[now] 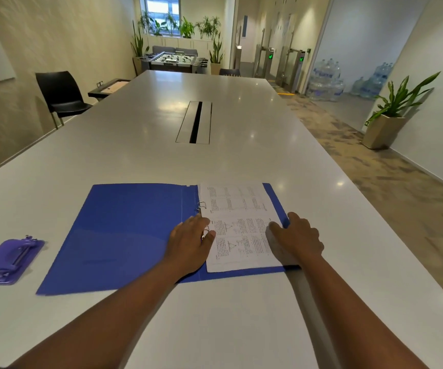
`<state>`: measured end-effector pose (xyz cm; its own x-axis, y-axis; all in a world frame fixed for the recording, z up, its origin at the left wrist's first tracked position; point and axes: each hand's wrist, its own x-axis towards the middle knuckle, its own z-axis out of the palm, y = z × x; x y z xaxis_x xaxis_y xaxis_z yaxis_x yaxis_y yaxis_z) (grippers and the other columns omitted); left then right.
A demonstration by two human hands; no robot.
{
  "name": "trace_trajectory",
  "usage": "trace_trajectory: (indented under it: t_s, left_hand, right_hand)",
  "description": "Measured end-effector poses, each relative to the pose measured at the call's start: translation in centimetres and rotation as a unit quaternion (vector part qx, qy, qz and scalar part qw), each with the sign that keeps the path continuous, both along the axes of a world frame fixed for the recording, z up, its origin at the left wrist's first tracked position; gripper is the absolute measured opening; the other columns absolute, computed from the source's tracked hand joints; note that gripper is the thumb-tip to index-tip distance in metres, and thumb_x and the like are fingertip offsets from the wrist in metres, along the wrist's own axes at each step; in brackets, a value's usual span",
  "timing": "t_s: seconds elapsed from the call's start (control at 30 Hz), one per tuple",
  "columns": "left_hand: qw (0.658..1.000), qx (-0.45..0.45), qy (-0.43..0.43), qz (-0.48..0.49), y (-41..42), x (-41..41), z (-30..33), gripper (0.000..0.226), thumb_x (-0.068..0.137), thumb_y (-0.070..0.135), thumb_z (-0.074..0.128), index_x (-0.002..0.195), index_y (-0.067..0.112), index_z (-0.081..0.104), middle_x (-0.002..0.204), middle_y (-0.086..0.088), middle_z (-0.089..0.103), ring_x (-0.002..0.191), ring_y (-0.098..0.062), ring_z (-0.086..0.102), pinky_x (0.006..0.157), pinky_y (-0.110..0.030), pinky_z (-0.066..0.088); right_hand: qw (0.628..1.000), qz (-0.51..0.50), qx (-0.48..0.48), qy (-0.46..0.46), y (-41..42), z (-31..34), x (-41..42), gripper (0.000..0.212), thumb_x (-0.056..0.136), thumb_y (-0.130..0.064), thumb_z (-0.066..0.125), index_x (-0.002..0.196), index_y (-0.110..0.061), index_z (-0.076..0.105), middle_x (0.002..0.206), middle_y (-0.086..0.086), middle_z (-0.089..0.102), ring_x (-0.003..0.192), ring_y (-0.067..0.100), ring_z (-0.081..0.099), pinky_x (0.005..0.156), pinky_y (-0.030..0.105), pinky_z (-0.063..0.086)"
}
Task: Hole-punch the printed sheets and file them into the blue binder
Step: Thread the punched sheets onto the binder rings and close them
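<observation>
Sheets (241, 225) already on binder (124, 235) rings; punch (12, 258) idle on worktop (161, 134). Left hand (191, 243) fingering lower ring, right hand (297, 238) flat on pages. Left: closing cover.

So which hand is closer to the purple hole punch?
Left. The left hand rests at the binder rings, across the open cover from the hole punch; the right hand lies farther off, on the sheets' right edge.

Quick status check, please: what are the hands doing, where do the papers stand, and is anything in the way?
Left hand at the binder rings; right hand flat on the printed sheets. Sheets lie in the open blue binder. Hole punch idle, far left. Nothing in the way.
</observation>
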<state>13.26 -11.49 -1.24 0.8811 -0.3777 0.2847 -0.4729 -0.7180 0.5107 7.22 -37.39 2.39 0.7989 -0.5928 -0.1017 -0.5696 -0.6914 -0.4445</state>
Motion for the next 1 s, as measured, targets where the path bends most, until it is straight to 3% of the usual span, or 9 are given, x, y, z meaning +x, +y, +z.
trace_trajectory:
  t_s: [0.1, 0.27, 0.37, 0.47, 0.67, 0.73, 0.83, 1.0]
  left_hand:
    - [1.000, -0.002, 0.009, -0.029, 0.6, 0.0, 0.4, 0.033, 0.101, 0.034, 0.056, 0.127, 0.014, 0.061, 0.119, -0.005, 0.066, 0.106, -0.024, 0.060, 0.099, -0.039, 0.044]
    - [0.998, -0.003, 0.010, -0.057, 1.1, -0.4, 0.6, 0.034, 0.099, 0.035, 0.059, 0.127, 0.016, 0.060, 0.117, 0.001, 0.066, 0.101, -0.020, 0.060, 0.095, -0.038, 0.048]
    - [0.998, 0.005, 0.020, -0.051, 1.5, -1.1, 0.7, 0.037, 0.099, 0.037, 0.059, 0.129, 0.015, 0.059, 0.122, 0.000, 0.065, 0.109, -0.022, 0.060, 0.097, -0.035, 0.043]
    - [0.998, 0.009, 0.034, -0.046, 2.1, -1.7, 0.5, 0.039, 0.097, 0.044, 0.057, 0.126, 0.019, 0.056, 0.115, 0.005, 0.065, 0.100, -0.020, 0.060, 0.092, -0.038, 0.049]
    - [0.995, -0.034, 0.084, -0.048, 3.3, -2.5, 0.4, 0.038, 0.090, 0.049, 0.058, 0.117, 0.024, 0.051, 0.105, 0.015, 0.061, 0.095, -0.012, 0.058, 0.082, -0.034, 0.052]
    - [0.992, -0.034, 0.101, -0.063, 3.6, -2.6, 0.6, 0.036, 0.092, 0.045, 0.061, 0.118, 0.025, 0.050, 0.109, 0.014, 0.062, 0.098, -0.013, 0.059, 0.082, -0.032, 0.052]
    - [0.987, -0.040, 0.132, -0.078, 4.3, -2.6, 0.9, 0.038, 0.091, 0.060, 0.050, 0.118, 0.033, 0.049, 0.113, 0.016, 0.065, 0.099, -0.010, 0.062, 0.083, -0.035, 0.055]
    - [0.998, 0.008, 0.060, 0.006, 6.6, -2.4, 1.2, 0.032, 0.101, 0.044, 0.052, 0.119, 0.018, 0.057, 0.107, 0.003, 0.065, 0.094, -0.020, 0.061, 0.086, -0.039, 0.053]
  right_hand:
    - [1.000, 0.007, 0.006, 0.005, 0.5, 0.0, -0.7, 0.048, 0.087, -0.067, 0.049, 0.114, -0.027, 0.046, 0.113, 0.002, 0.049, 0.107, 0.028, 0.055, 0.093, 0.049, 0.052]
    - [0.999, 0.011, -0.027, 0.025, 1.3, -0.4, -2.3, 0.060, 0.091, -0.073, 0.040, 0.123, -0.023, 0.049, 0.109, 0.001, 0.039, 0.100, 0.026, 0.056, 0.084, 0.042, 0.050]
    - [0.999, 0.011, -0.026, 0.030, 1.5, -0.3, -3.1, 0.061, 0.092, -0.073, 0.037, 0.122, -0.022, 0.050, 0.109, 0.001, 0.039, 0.093, 0.024, 0.057, 0.077, 0.038, 0.048]
    - [0.999, 0.007, -0.031, 0.029, 1.8, -0.4, -4.1, 0.061, 0.090, -0.076, 0.037, 0.119, -0.024, 0.050, 0.111, 0.001, 0.040, 0.092, 0.023, 0.059, 0.078, 0.038, 0.052]
    - [0.994, 0.060, -0.083, 0.039, 3.6, -1.0, -5.3, 0.043, 0.099, -0.059, 0.030, 0.123, -0.027, 0.045, 0.128, 0.001, 0.043, 0.113, 0.027, 0.045, 0.087, 0.043, 0.048]
    - [0.993, 0.061, -0.092, 0.047, 4.1, -0.9, -5.6, 0.036, 0.101, -0.051, 0.030, 0.124, -0.028, 0.045, 0.131, 0.000, 0.044, 0.116, 0.028, 0.042, 0.082, 0.042, 0.043]
    - [0.988, 0.068, -0.125, 0.059, 4.6, -0.8, -5.8, 0.032, 0.103, -0.048, 0.033, 0.125, -0.029, 0.045, 0.130, -0.002, 0.046, 0.115, 0.028, 0.042, 0.077, 0.041, 0.042]
    - [0.987, 0.075, -0.127, 0.059, 4.5, -1.2, -5.9, 0.034, 0.103, -0.048, 0.031, 0.129, -0.031, 0.045, 0.133, -0.004, 0.046, 0.115, 0.027, 0.046, 0.082, 0.044, 0.046]
